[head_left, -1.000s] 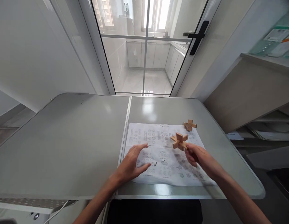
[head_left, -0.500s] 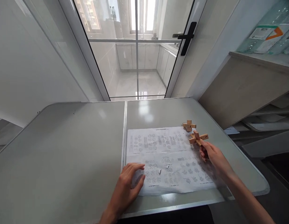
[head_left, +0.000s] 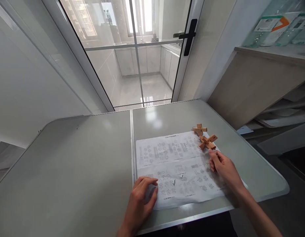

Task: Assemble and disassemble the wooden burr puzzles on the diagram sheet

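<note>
Near wooden cross point(head_left: 208, 142) & far wooden cross point(head_left: 199, 129) look assembled: 2 built, remainder unclear. L hand point(head_left: 140, 201): fingers apart, empty; R hand point(head_left: 224, 167): fingers narrow, grip unclear.

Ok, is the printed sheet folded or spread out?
Spread out: the printed sheet lies open on the table, its far and near edges well apart.

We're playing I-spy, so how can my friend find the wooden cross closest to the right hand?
Find the big grey table, then the white printed sheet on its right side. By the sheet's far right corner, the wooden cross lies just beyond the right hand, while the other wooden cross sits farther back.
</note>
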Demonstrator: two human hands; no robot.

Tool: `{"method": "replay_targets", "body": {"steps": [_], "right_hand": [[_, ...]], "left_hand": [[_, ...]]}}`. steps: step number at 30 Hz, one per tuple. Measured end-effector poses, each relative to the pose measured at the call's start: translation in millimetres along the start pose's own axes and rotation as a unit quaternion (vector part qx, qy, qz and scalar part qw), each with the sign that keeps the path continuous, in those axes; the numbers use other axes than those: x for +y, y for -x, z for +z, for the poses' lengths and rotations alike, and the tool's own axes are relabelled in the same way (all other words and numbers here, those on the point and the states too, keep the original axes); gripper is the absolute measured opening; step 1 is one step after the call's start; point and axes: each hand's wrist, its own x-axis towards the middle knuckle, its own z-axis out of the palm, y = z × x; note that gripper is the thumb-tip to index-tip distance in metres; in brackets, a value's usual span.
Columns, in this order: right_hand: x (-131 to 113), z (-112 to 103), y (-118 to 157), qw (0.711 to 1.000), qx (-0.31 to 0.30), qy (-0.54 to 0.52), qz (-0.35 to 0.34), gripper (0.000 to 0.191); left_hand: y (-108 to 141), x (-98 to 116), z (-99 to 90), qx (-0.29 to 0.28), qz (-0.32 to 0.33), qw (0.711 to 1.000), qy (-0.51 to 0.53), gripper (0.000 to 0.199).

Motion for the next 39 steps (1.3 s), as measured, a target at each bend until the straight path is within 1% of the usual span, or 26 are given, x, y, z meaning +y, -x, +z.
{"method": "replay_targets", "body": {"steps": [2,4,6,9,13,20,26,33,39], "right_hand": [[-0.4,3.1,13.2,0.999,-0.043,-0.003,0.004,0.054],[-1.8,5.9,25.8,0.998,-0.067,0.001,-0.006,0.053],[-3.3,7.8,35.4,0.996,-0.079,0.013,-0.028,0.053],[-3.7,7.8,42.4,0.994,-0.079,0.026,-0.067,0.052],[-2.5,5.3,42.0,0.993,-0.086,0.001,-0.078,0.051],[-3.5,3.5,41.5,0.993,-0.094,0.001,-0.074,0.057],[-0.5,1.6,42.0,0.994,-0.092,-0.022,-0.061,0.055],[-4.5,3.5,44.9,0.992,-0.095,0.012,-0.077,0.054],[-4.0,5.0,42.8,0.991,-0.096,0.025,-0.089,0.054]], "left_hand": [[0.4,-1.0,1.4,0.003,-0.001,1.0,0.003,0.018],[1.2,-3.0,3.2,0.006,-0.005,1.0,0.005,0.017],[1.8,-4.9,4.9,0.009,-0.008,1.0,0.003,0.015],[1.6,-6.1,6.9,0.009,-0.001,1.0,-0.012,0.016],[0.3,-5.1,9.0,0.027,0.007,0.999,-0.031,0.019],[-0.1,-2.7,9.1,0.046,-0.02,0.998,-0.039,0.024],[0.4,0.8,7.1,0.053,-0.054,0.996,-0.037,0.026],[1.9,0.9,6.9,0.071,-0.082,0.994,-0.033,0.027],[1.3,2.4,6.0,0.085,-0.082,0.992,-0.035,0.027]]}}
